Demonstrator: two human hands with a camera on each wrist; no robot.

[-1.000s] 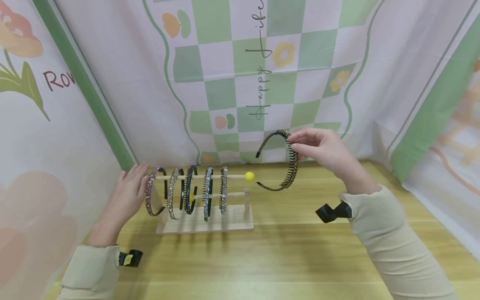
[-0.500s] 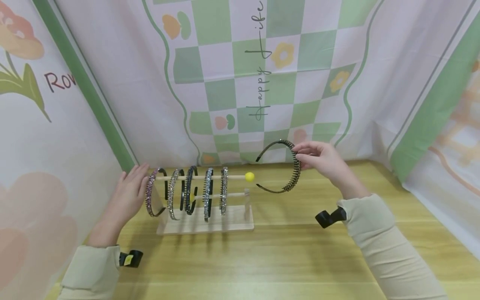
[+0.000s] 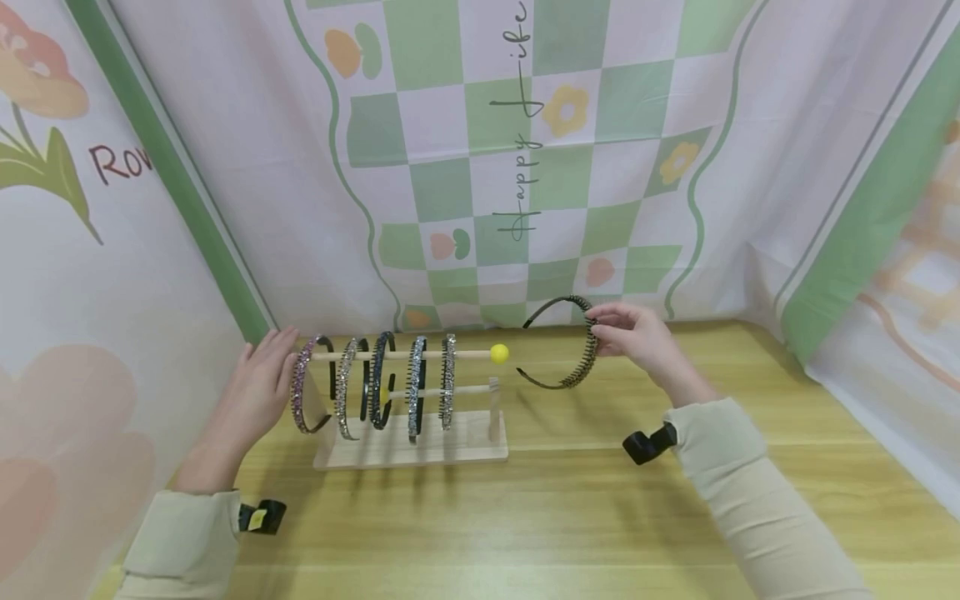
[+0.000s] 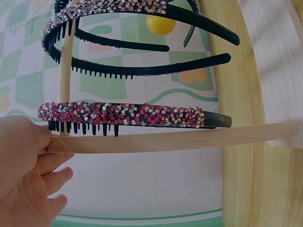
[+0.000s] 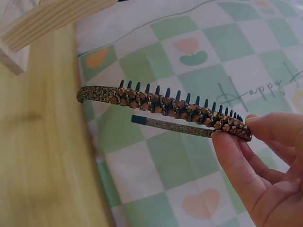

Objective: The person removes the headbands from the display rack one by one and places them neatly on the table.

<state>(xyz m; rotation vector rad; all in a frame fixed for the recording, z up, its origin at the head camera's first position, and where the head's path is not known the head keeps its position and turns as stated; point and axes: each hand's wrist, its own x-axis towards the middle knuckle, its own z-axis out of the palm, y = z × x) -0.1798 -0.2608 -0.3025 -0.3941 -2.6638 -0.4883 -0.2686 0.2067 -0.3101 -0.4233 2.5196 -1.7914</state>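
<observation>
A gold-brown studded headband (image 3: 584, 360) with black comb teeth is pinched at its curved middle by my right hand (image 3: 637, 340). Its two open ends point left, right of the yellow ball (image 3: 499, 354) that tips the stand's upper rod, apart from it. In the right wrist view the thumb and fingers hold the headband (image 5: 180, 106) by its edge. My left hand (image 3: 251, 387) grips the top of the left post (image 4: 165, 143) of the wooden headband stand (image 3: 450, 450). Beside it hangs a pink-and-silver rhinestone headband (image 4: 128, 115).
Several sparkly headbands, among them a silver one (image 3: 447, 383) and a dark one (image 3: 377, 387), hang along the upper rod (image 3: 476, 355). A shorter lower rod (image 3: 472, 390) runs from a right post. The wood-grain table (image 3: 570, 517) meets a checked cloth backdrop (image 3: 502, 192) behind.
My right hand has lowered with the gold-brown headband, first drifting slightly right, then back left. The left hand and the stand have stayed still.
</observation>
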